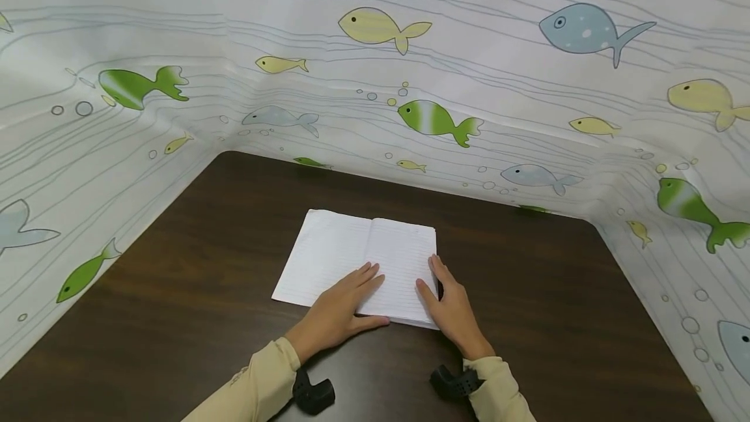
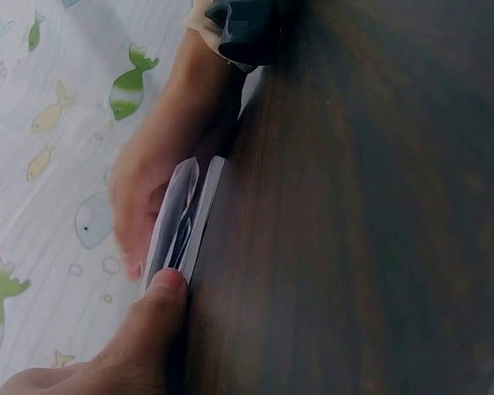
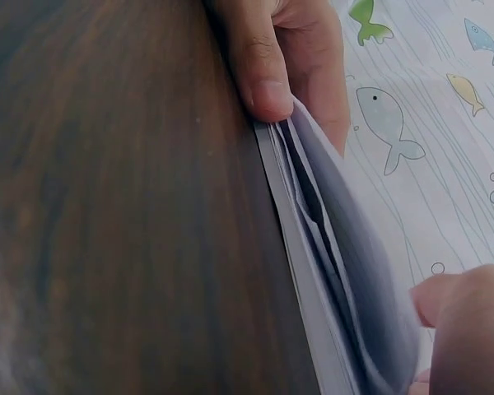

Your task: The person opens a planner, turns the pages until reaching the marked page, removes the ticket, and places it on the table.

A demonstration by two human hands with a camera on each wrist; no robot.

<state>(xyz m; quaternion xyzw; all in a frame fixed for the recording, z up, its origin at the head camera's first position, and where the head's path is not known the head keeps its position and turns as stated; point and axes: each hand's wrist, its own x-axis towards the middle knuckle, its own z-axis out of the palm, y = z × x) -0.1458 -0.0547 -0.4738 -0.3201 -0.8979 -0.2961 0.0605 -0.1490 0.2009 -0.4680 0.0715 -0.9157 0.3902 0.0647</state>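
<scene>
An open notebook point(image 1: 334, 246) with lined white pages lies on the dark table. My left hand point(image 1: 342, 308) rests on it near the centre fold, fingers extended over the right-hand page. Its thumb touches the near edge of the pages, seen in the right wrist view beside the layered sheets point(image 3: 313, 222). At the right edge, my right hand point(image 1: 454, 308) holds the page side, thumb on top and fingers along the outer edge. In the left wrist view the upper sheets point(image 2: 173, 206) stand raised from those below near the right hand point(image 2: 148, 173). The right fingertips are partly hidden.
A white cloth point(image 1: 469, 77) printed with fish stands around the table's back and sides. Brown table surface point(image 1: 176, 318) surrounds the notebook. Black wrist devices point(image 1: 313, 396) sit at both cream sleeves point(image 1: 258, 383).
</scene>
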